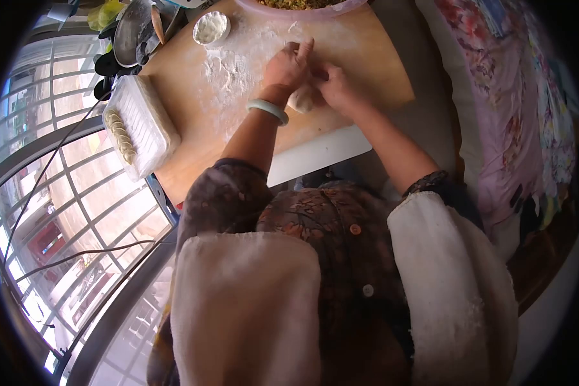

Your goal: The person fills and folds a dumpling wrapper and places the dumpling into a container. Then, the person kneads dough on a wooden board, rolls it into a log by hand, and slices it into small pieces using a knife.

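Note:
My left hand [289,67], with a pale bracelet [268,110] on its wrist, is above the floured board [379,71]. Its fingers are curled in and the thumb points away from me. My right hand [341,91] meets it from the right, fingers pinched together. Whatever sits between the fingertips is hidden by the hands. A pale lump of dough [302,101] lies just under and between the two hands; I cannot tell whether they touch it. Loose flour [228,74] is spread on the board left of my left hand.
A small white bowl of flour [211,28] stands at the back left. A pink basin [341,11] with chopped filling is at the far edge. On the left, a white tray [154,116] holds a row of dumplings [119,136]. Behind it lies a metal pan [134,35].

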`<state>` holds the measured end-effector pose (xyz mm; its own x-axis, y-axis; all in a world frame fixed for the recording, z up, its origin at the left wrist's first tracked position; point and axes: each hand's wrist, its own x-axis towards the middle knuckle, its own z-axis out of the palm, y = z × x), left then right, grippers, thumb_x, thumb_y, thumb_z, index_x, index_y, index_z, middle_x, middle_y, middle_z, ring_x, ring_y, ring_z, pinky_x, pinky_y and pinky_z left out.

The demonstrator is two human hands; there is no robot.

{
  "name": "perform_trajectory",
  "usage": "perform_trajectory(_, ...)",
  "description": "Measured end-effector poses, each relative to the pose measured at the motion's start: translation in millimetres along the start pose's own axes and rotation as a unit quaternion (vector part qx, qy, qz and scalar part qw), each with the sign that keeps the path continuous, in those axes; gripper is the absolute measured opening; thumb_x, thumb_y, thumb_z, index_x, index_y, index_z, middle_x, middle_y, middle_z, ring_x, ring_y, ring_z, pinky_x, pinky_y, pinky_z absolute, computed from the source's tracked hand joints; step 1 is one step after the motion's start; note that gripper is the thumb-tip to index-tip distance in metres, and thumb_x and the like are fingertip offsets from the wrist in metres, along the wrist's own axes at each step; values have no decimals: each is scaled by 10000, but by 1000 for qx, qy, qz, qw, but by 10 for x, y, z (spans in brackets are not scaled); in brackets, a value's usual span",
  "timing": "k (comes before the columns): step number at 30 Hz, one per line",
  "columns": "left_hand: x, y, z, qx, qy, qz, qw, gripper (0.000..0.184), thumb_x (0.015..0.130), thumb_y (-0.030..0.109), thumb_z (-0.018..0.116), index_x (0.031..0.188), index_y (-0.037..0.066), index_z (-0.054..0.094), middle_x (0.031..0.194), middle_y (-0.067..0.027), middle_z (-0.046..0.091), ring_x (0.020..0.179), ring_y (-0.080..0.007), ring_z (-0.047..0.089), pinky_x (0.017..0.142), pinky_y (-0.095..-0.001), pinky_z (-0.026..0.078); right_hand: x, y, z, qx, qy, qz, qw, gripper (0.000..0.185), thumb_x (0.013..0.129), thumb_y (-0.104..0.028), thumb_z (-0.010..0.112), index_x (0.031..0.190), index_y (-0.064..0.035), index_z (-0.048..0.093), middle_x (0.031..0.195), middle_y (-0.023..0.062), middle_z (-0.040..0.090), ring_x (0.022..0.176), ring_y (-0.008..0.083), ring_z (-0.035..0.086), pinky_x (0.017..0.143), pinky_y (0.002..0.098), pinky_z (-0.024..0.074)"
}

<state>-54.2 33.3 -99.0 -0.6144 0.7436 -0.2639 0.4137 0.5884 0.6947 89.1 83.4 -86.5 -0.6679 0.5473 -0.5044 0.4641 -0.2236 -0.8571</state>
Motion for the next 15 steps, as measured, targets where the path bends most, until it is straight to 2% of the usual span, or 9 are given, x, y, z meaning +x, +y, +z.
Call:
perform_trajectory(1, -60, 22, -117, -63, -7, 0, 998, 604, 973, 568, 438, 1201, 42, 626, 1008, -216, 704, 1006, -384, 655, 902, -449, 503, -20, 163, 59, -4, 16, -35, 999, 217, 954, -93, 584, 1147, -3, 540, 918, 127, 658, 700, 170, 681, 587, 314, 600)
perform_trajectory(2, -151, 39, -265, -39, -1, 72, 997, 636, 964, 558, 479, 1289, 18, 571, 1089, -242, 675, 1054, -404, 634, 940, -453, 493, -23, 281, 96, -7, 33, -73, 997, 206, 955, -79, 577, 1146, -10, 539, 914, 124, 657, 711, 164, 681, 603, 311, 599)
perform_trajectory(5, -215, 139, -383, 77, 23, 8, 997, 607, 960, 517, 517, 1307, 21, 551, 1166, -258, 635, 1079, -409, 623, 947, -452, 496, -269, 324, 126, 31, -26, -84, 996, 176, 962, -33, 544, 1137, -24, 530, 899, 109, 650, 741, 154, 677, 636, 316, 596)
perform_trajectory(6, -255, 65, -286, 121, 40, 42, 991, 568, 957, 502, 525, 1290, 45, 576, 1258, -265, 580, 1106, -420, 607, 944, -454, 498, -348, 347, 167, 86, -29, -70, 993, 173, 962, 5, 519, 1133, -21, 520, 886, 102, 643, 770, 151, 676, 689, 311, 587)
perform_trajectory(7, -427, 183, -275, 164, 42, 41, 985, 531, 969, 492, 498, 1243, 52, 614, 1244, -205, 621, 1153, -387, 584, 972, -436, 473, -393, 386, 188, 93, -30, -88, 991, 174, 959, -6, 533, 1132, -22, 523, 892, 97, 644, 789, 152, 676, 711, 313, 580)
perform_trajectory(9, -549, 89, -103, 208, 20, 76, 975, 435, 971, 442, 499, 1213, 114, 648, 1285, -138, 607, 1165, -355, 585, 959, -425, 479, -457, 525, 173, 106, -28, -121, 987, 178, 954, -29, 560, 1129, -22, 528, 905, 86, 646, 827, 154, 676, 755, 317, 567)
perform_trajectory(11, -796, 12, -2, 259, -8, 174, 950, 358, 964, 397, 502, 1135, 136, 679, 1246, -104, 628, 1167, -332, 580, 959, -435, 467, -454, 722, 37, 39, -51, -154, 986, 208, 933, -71, 607, 1125, -26, 537, 925, 105, 666, 860, 199, 690, 791, 339, 553)
perform_trajectory(13, -1014, -13, 68, 213, -63, 90, 971, 295, 960, 357, 513, 1051, 137, 687, 1192, -95, 639, 1142, -334, 576, 957, -462, 446, -455, 710, -30, -45, -69, -169, 982, 252, 908, -112, 652, 1121, -31, 546, 943, 130, 680, 892, 253, 696, 812, 368, 544)
perform_trajectory(15, -1239, -71, 174, 155, 48, 100, 982, 254, 963, 335, 522, 1025, 141, 674, 1150, -84, 641, 1113, -337, 574, 929, -471, 443, -582, 480, -106, -147, -70, -161, 973, 303, 879, -154, 695, 1120, -37, 554, 957, 160, 689, 922, 316, 692, 821, 406, 540)
